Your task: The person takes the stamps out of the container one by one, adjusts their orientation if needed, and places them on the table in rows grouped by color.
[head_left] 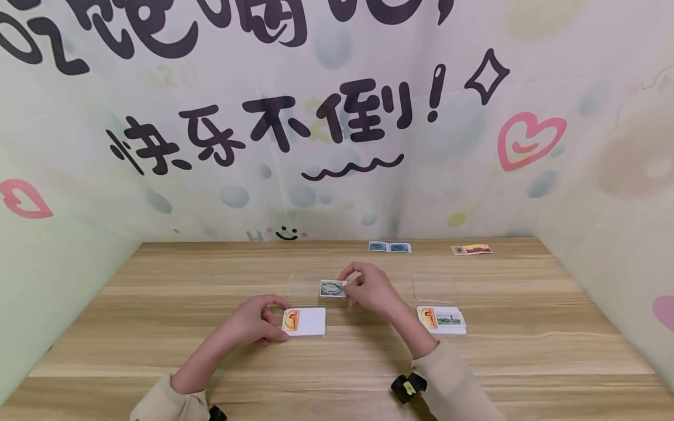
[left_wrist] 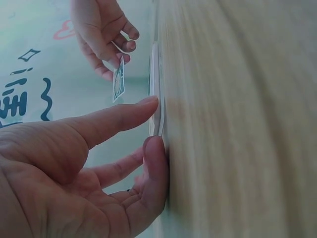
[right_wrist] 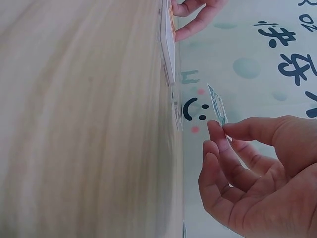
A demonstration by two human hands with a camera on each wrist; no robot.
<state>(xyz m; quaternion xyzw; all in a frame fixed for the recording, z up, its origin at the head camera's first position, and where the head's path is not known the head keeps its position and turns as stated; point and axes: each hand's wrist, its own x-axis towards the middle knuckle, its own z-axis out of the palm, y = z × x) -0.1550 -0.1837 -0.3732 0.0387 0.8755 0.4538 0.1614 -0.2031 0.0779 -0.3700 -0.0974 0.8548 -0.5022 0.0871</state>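
My left hand (head_left: 253,320) holds the left edge of a white card (head_left: 313,321), thumb at the near corner and a finger at the far one. An orange stamp (head_left: 291,320) lies on the card's left part. In the left wrist view the card (left_wrist: 156,84) shows edge-on, low against the table. My right hand (head_left: 372,287) pinches a greenish stamp (head_left: 332,287) by its right edge, between thumb and fingertip. This stamp (right_wrist: 217,104) is held up off the table, behind the white card and apart from it.
A second white card (head_left: 447,330), bearing an orange stamp and a green landscape stamp (head_left: 449,320), lies at right. Clear plastic pieces (head_left: 302,285) (head_left: 433,289) lie behind the cards. A blue stamp pair (head_left: 389,247) and a red-yellow stamp (head_left: 478,249) lie along the table's back.
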